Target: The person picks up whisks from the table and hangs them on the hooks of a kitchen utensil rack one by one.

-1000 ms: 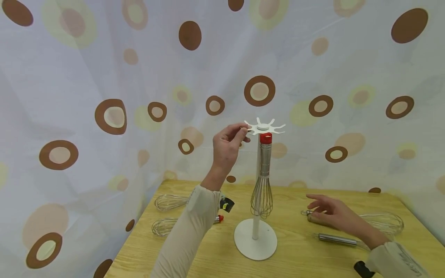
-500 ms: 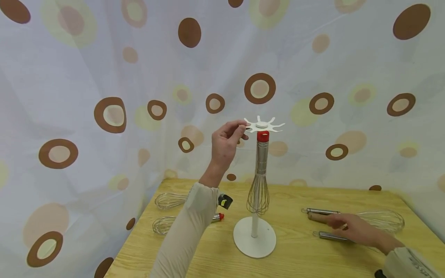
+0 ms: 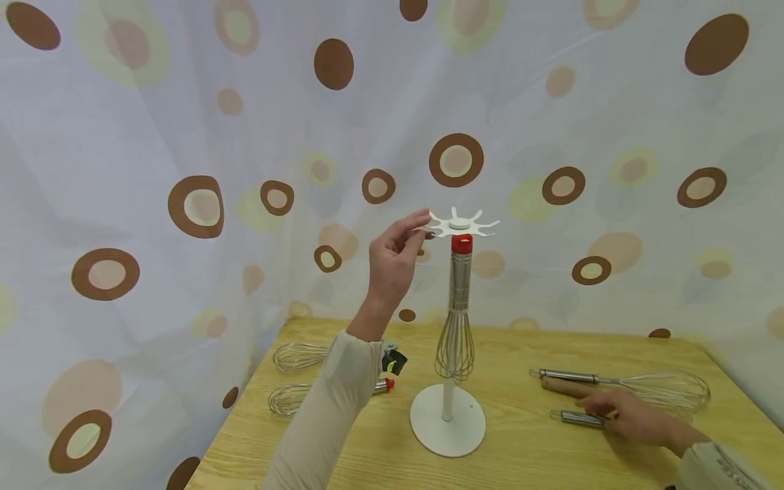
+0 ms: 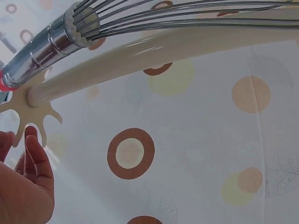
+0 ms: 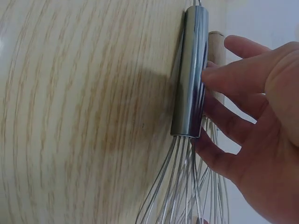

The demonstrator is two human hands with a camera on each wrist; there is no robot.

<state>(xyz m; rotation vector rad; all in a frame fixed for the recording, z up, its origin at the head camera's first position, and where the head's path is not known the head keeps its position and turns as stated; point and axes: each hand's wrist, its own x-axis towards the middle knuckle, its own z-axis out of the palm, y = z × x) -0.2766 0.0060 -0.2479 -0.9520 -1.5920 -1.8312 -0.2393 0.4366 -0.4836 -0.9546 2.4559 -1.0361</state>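
My left hand (image 3: 392, 262) pinches one prong of the white star-shaped top (image 3: 459, 224) of a whisk stand (image 3: 448, 439). From the top hangs a red-tipped whisk (image 3: 460, 282), in front of the pole. The left wrist view shows my left fingers (image 4: 39, 161) at the prong, below that whisk's metal handle (image 4: 39, 51). Low on the right, my right hand (image 3: 640, 418) holds the metal handle of a small whisk (image 5: 190, 70) lying by the table. Its thumb meets the handle's side, and some fingertips are hidden behind it.
Beyond the right hand lie a wooden-handled whisk (image 3: 566, 388) and a longer metal whisk (image 3: 572, 376). Two more whisks rest at the left, one plain (image 3: 300, 356), one red-tipped (image 3: 384, 385), both partly behind the left forearm. A spotted curtain (image 3: 508, 102) backs the wooden table (image 3: 520, 442).
My right hand has come down from above the whisks to the small one's handle. The hanging whisk has shifted slightly left, to the front of the pole. My left fingers have moved slightly left.
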